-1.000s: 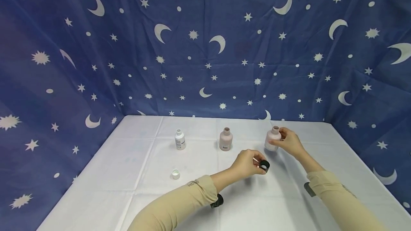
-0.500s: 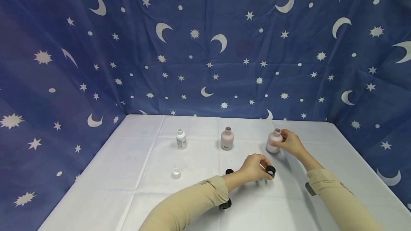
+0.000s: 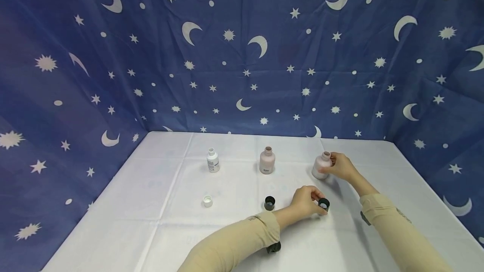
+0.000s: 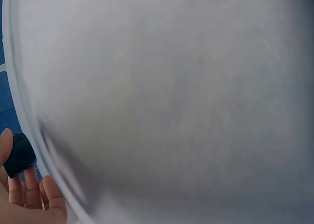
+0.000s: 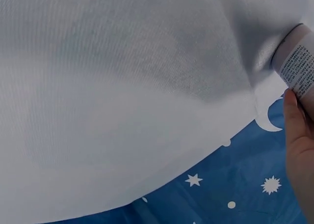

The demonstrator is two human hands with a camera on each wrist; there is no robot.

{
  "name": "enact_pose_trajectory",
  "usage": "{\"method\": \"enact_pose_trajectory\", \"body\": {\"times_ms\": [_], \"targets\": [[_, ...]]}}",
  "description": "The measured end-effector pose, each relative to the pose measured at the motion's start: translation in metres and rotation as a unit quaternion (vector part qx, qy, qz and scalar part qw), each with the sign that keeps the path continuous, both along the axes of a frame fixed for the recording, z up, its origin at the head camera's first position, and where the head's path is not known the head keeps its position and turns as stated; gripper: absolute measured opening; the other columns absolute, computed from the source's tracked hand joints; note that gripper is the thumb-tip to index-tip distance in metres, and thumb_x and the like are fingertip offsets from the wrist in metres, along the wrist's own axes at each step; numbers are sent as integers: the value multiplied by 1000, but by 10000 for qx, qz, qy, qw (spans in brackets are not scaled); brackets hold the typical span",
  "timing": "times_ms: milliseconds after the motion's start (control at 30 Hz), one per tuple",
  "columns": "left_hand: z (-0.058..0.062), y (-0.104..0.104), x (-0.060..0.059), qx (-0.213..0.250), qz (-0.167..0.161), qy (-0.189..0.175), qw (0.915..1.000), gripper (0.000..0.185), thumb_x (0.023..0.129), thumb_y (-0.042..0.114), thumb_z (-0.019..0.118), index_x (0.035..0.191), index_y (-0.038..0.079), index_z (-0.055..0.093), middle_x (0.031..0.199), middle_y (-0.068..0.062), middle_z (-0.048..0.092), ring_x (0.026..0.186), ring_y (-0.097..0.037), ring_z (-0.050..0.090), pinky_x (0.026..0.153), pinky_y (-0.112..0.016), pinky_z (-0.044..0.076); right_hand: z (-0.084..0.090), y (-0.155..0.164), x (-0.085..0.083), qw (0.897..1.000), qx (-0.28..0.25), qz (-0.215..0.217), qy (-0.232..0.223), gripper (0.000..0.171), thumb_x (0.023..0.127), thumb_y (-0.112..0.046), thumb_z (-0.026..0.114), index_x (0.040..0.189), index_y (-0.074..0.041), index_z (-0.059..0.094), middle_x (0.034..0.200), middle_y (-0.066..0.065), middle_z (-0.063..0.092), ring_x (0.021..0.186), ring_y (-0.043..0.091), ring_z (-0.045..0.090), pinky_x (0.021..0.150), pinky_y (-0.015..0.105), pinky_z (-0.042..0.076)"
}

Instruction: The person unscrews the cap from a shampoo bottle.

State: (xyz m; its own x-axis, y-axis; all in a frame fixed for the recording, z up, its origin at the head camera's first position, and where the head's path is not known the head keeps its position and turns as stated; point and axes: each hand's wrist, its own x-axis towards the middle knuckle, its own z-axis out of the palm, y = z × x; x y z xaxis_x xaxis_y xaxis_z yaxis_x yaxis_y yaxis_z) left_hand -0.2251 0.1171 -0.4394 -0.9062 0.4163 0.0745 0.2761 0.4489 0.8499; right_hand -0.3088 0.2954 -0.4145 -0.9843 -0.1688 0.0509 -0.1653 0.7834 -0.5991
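My left hand (image 3: pixel 307 201) pinches a black bottle cap (image 3: pixel 323 205), its hollow side facing up, low over the white table; the left wrist view shows the same cap (image 4: pixel 20 155) between thumb and fingers. At the right, my right hand (image 3: pixel 342 167) grips a pale pink bottle (image 3: pixel 320 167) that has no cap on its neck. Its printed label shows in the right wrist view, where the bottle (image 5: pixel 298 62) is partly cut off. Another capless pink bottle (image 3: pixel 266 161) stands at the middle, and a smaller white bottle (image 3: pixel 213 161) stands open-necked to its left.
A white cap (image 3: pixel 207 201) lies before the white bottle. One black cap (image 3: pixel 269 203) lies in front of the middle bottle. A black object (image 3: pixel 274 247) is partly under the left sleeve. A starry blue cloth (image 3: pixel 242 53) rises behind the table (image 3: pixel 181 238).
My left hand has moved right and toward me with the black cap, uncovering another black cap on the table. My right hand stays on the pink bottle, nearly still.
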Motion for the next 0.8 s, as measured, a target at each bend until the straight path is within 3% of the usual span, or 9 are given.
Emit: {"method": "enact_pose_trajectory", "body": {"times_ms": [167, 467, 633, 800], "targets": [[-9, 9, 2, -35, 194, -162, 9997, 28, 61, 4, 87, 83, 8, 69, 70, 2, 64, 60, 3, 46, 60, -8, 38, 3, -2, 0, 9999, 88, 83, -114, 64, 77, -13, 76, 121, 23, 46, 110, 37, 59, 100, 46, 60, 82, 49, 54], [-8, 23, 7, -838, 429, 8, 9956, 30, 59, 14, 90, 79, 14, 67, 61, 10, 55, 55, 2, 43, 55, -9, 34, 0, -4, -5, 9998, 69, 51, -199, 59, 76, -13, 78, 115, 22, 51, 105, 35, 62, 92, 39, 63, 77, 44, 55], [-8, 27, 7, -1615, 538, 453, 9844, 32, 58, 21, 91, 78, 19, 66, 62, 14, 53, 58, 3, 43, 54, -9, 32, 1, -6, -4, 9997, 68, 22, -239, 59, 76, -13, 78, 114, 23, 52, 104, 35, 63, 90, 37, 63, 76, 43, 55], [-9, 28, 4, -2106, 484, 732, 9736, 29, 59, 25, 90, 76, 20, 67, 64, 14, 61, 62, 3, 49, 54, -9, 33, 1, -6, -4, 9996, 80, 29, -272, 60, 75, -13, 78, 115, 23, 51, 106, 36, 62, 92, 39, 62, 78, 44, 55]]}}
